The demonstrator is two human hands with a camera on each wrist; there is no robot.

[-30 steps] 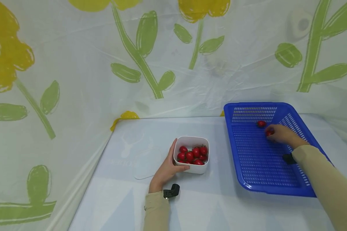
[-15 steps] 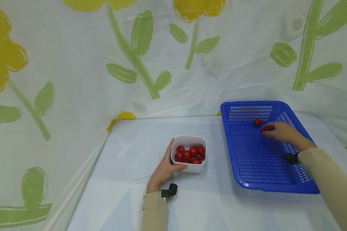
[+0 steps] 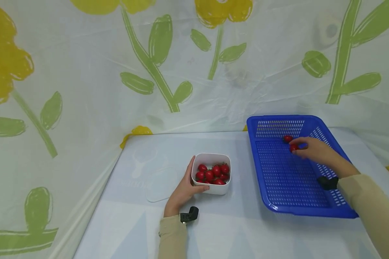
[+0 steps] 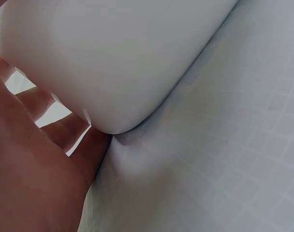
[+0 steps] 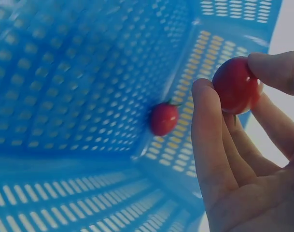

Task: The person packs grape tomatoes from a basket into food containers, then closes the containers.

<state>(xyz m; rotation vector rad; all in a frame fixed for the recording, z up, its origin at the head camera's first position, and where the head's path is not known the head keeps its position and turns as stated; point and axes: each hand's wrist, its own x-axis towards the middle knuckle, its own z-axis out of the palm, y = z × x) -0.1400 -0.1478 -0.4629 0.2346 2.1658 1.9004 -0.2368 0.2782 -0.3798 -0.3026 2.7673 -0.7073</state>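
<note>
My left hand (image 3: 183, 192) grips a square white container (image 3: 218, 189), thumb across its front and fingers along its left side. Several cherry tomatoes (image 3: 209, 175), some with green stems, lie inside it. In the left wrist view the container's smooth wall (image 4: 122, 53) rests on the table, with fingers (image 4: 84, 150) against it. Over the blue basket (image 3: 257, 169), my right hand (image 3: 316, 150) pinches one cherry tomato (image 5: 237, 86) between thumb and fingertips. Another cherry tomato (image 5: 163, 119) lies on the basket floor near its far wall, just beyond the held one.
A flat, pale square lid (image 3: 160, 185) lies on the table (image 3: 227, 230) left of the container. Behind the table hangs a white curtain (image 3: 94, 72) with printed flowers. The basket's raised rim stands between the container and my right hand.
My right hand has moved slightly left with the cherry tomato, which now shows more fully between the fingers. The left hand and container have stayed put; the head view has shifted a little.
</note>
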